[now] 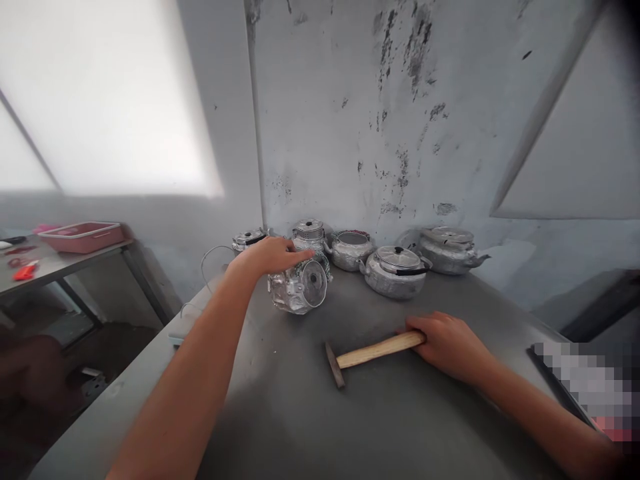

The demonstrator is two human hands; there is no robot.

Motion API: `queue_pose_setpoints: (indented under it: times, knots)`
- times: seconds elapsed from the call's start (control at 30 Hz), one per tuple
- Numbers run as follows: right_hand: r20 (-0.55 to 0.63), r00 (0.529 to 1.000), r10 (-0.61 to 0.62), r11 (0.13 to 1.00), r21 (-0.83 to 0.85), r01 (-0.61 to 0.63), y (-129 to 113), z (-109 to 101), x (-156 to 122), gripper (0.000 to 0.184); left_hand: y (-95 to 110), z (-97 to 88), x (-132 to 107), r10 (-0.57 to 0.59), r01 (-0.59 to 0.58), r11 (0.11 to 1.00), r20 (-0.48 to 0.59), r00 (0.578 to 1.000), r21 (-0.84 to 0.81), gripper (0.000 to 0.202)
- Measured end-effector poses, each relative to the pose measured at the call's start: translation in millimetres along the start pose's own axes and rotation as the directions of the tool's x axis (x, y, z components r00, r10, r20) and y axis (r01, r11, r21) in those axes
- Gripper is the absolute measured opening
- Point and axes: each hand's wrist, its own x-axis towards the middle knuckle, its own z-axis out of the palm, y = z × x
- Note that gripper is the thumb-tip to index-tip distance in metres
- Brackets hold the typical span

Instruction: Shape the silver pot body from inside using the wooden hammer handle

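Your left hand (pixel 270 257) lies flat on top of the kettle (pixel 299 287) tipped on its side, fingers spread over the body, pressing more than gripping; it sits at about 11 o'clock from the table (pixel 300 413) centre, mouth facing you. Your right hand (pixel 447 343) is curled around the end of the hammer (pixel 373 352) handle, hammer lying on the table at 3 o'clock from centre, head pointing at 9. Risks: the kettle is round and on its side, so a palm-only hold lets it roll toward 9 o'clock and the table edge. An end-of-handle grip means less control of the head, and your left fingers are right on the strike zone. The upright kettles (pixel 395 270) at 12 to 1 o'clock stand near; a wide swing or a skidding kettle knocks them.
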Motion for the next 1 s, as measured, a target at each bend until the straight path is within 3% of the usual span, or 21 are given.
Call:
queue_pose_setpoints:
  times: [0.3,0.5,0.63,1.0]
  knots:
    - [0.03,0.999,0.016,1.0,0.0,-0.016,0,0,1,0.02,4,1.1,2,-0.044,0.058,0.987,-0.092,0.995,0.151,0.068]
    - [0.021,1.0,0.006,1.0,-0.013,-0.006,0,1,1,0.02,11,4.8,0,-0.126,0.148,0.974,-0.139,0.982,0.169,0.074]
    - [0.035,0.999,0.011,1.0,-0.025,-0.011,0,0,0,0.019,16,6.5,-2,-0.209,0.221,0.961,-0.084,0.974,0.166,0.078]
    - [0.04,0.999,0.012,1.0,-0.01,-0.011,1,2,-1,0.02,22,7.5,0,-0.28,0.304,0.933,-0.144,0.949,0.193,0.086]
